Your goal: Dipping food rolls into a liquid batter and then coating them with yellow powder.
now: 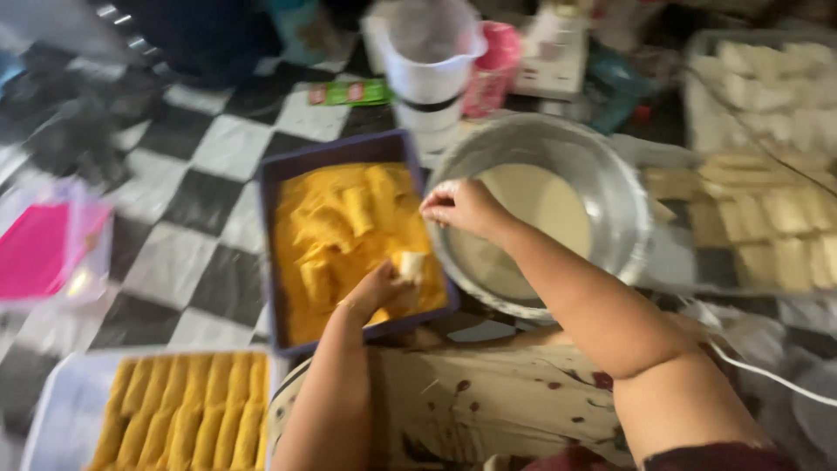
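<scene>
- From the head camera, the dark purple tray sits at the middle of the checkered floor, filled with yellow breadcrumbs and several crumb-coated rolls.
- The left hand reaches into the near right corner of that tray, fingers curled around a pale uncoated roll that rests on the crumbs.
- Just right of the tray stands a metal bowl holding pale, creamy batter.
- The right hand hovers over the bowl's left rim, fingertips pinched together; I cannot tell whether anything is between them.
- Below and left of the tray, a white container holds neat rows of yellow coated rolls.
- Right of the bowl, a tray carries pale uncoated rolls.
- Behind the purple tray lie a flat green packet, a white plastic jug and a pink bag.
- Far left of the tray, a clear box holds something bright pink.
</scene>
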